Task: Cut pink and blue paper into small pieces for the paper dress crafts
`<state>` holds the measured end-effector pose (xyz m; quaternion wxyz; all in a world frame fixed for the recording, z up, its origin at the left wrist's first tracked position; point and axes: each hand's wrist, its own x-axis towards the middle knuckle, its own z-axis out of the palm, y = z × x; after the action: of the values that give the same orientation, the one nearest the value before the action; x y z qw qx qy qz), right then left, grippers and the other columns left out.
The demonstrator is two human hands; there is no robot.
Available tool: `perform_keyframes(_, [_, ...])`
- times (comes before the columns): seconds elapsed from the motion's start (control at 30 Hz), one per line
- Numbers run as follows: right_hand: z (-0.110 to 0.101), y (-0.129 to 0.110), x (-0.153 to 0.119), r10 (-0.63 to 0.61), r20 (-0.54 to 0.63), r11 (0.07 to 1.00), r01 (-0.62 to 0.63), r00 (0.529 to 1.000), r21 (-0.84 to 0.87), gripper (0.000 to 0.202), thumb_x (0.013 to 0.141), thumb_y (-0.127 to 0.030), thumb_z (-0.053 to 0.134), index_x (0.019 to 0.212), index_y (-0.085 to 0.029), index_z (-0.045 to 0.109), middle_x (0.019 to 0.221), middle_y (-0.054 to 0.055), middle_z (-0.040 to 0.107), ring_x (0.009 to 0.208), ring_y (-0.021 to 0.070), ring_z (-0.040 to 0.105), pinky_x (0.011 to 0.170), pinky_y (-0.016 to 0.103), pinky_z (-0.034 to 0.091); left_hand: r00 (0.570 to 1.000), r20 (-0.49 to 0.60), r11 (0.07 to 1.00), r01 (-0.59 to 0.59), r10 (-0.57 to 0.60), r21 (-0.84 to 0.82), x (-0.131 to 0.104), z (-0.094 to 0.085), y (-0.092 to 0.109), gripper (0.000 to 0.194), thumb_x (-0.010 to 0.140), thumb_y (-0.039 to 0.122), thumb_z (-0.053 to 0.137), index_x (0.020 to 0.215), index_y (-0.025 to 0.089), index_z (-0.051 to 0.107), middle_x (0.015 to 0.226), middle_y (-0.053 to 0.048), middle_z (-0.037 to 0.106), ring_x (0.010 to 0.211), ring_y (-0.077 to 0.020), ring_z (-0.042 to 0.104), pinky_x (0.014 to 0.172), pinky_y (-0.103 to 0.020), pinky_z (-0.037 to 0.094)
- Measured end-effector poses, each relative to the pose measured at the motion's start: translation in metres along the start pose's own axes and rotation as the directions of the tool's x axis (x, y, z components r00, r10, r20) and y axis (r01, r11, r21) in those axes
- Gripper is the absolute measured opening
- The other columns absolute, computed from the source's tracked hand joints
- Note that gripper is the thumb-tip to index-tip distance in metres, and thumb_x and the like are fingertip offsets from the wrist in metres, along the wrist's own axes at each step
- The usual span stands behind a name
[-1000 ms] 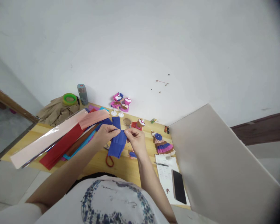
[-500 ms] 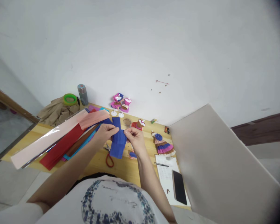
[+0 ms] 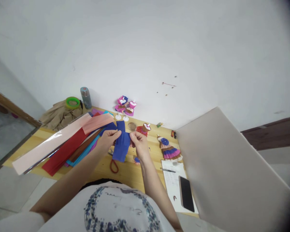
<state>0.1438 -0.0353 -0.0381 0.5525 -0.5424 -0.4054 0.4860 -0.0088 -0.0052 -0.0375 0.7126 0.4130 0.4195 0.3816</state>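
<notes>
A strip of blue crepe paper (image 3: 121, 148) hangs above the table between my two hands. My left hand (image 3: 109, 138) pinches its left edge with thumb and fingers. On the other side, my right hand (image 3: 138, 141) grips the upper right edge of the same paper. Beneath it lie scissors (image 3: 114, 166) with red handles, their blades mostly covered by the blue paper. To the left is a pile of folded crepe paper, with a red sheet (image 3: 65, 151), a peach sheet (image 3: 98, 123) and blue, brown and turquoise ones.
Small dress forms in paper ruffles (image 3: 122, 104) stand by the wall, and one in a red skirt (image 3: 143, 129) is nearer. A ruffled paper dress (image 3: 169, 149), a phone (image 3: 186, 194), a pen (image 3: 168, 169) and a sheet of paper (image 3: 170, 183) lie right, beside a white panel (image 3: 227, 167). A flask (image 3: 86, 98) stands back left.
The blue paper has shifted slightly, its lower end swinging left and covering more of the scissors. Both hands keep hold of it.
</notes>
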Motion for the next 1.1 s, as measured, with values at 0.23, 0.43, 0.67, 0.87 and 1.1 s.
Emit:
perform_keyframes(0.23, [0.001, 0.009, -0.002, -0.007, -0.005, 1.0, 0.007, 1.0, -0.029, 0.039, 0.063, -0.051, 0.074, 0.058, -0.019, 0.052, 0.042, -0.007, 0.044, 0.038, 0.0066, 0.036, 0.042, 0.021, 0.027, 0.997, -0.049, 0.997, -0.053, 0.056, 0.062, -0.001, -0.003, -0.002, 0.044, 0.069, 0.057, 0.072, 0.066, 0.014, 0.063, 0.057, 0.0, 0.06, 0.052, -0.0142, 0.056, 0.05, -0.025, 0.044])
perform_keyframes(0.43, [0.002, 0.005, -0.002, -0.069, 0.012, 0.995, 0.069, 0.998, -0.067, 0.033, 0.064, -0.047, 0.074, 0.059, -0.019, 0.057, 0.045, -0.006, 0.047, 0.04, 0.0075, 0.037, 0.044, 0.022, 0.029, 0.997, -0.058, 0.996, -0.052, 0.057, 0.078, 0.002, -0.001, -0.003, 0.039, 0.071, 0.053, 0.071, 0.067, 0.015, 0.065, 0.056, -0.001, 0.061, 0.054, -0.0169, 0.06, 0.05, -0.027, 0.045])
perform_keyframes(0.67, [0.001, 0.007, 0.002, -0.068, 0.011, 0.995, 0.068, 0.998, -0.077, 0.033, 0.067, -0.048, 0.072, 0.059, -0.018, 0.061, 0.045, -0.005, 0.048, 0.042, 0.0082, 0.039, 0.045, 0.023, 0.03, 0.993, -0.04, 0.989, -0.109, 0.113, 0.103, 0.005, -0.001, -0.008, 0.036, 0.071, 0.048, 0.071, 0.062, 0.015, 0.064, 0.054, -0.001, 0.06, 0.052, -0.0158, 0.058, 0.048, -0.026, 0.043])
perform_keyframes(0.87, [0.004, 0.008, 0.003, -0.074, -0.004, 0.995, 0.073, 0.997, -0.072, 0.03, 0.067, -0.046, 0.071, 0.061, -0.018, 0.063, 0.047, -0.005, 0.05, 0.042, 0.0082, 0.04, 0.045, 0.022, 0.031, 0.983, -0.054, 0.97, -0.161, 0.173, 0.181, 0.004, -0.003, -0.012, 0.036, 0.074, 0.047, 0.067, 0.061, 0.015, 0.063, 0.052, 0.001, 0.057, 0.049, -0.0126, 0.052, 0.047, -0.024, 0.039])
perform_keyframes(1.1, [0.006, 0.008, 0.003, -0.071, -0.055, 0.996, 0.067, 0.996, -0.066, 0.027, 0.065, -0.042, 0.071, 0.058, -0.017, 0.063, 0.045, -0.005, 0.048, 0.042, 0.0074, 0.036, 0.044, 0.022, 0.028, 0.983, -0.034, 0.969, -0.17, 0.178, 0.18, 0.005, -0.003, -0.012, 0.036, 0.073, 0.048, 0.069, 0.064, 0.014, 0.065, 0.054, 0.0, 0.057, 0.05, -0.0119, 0.051, 0.048, -0.023, 0.039])
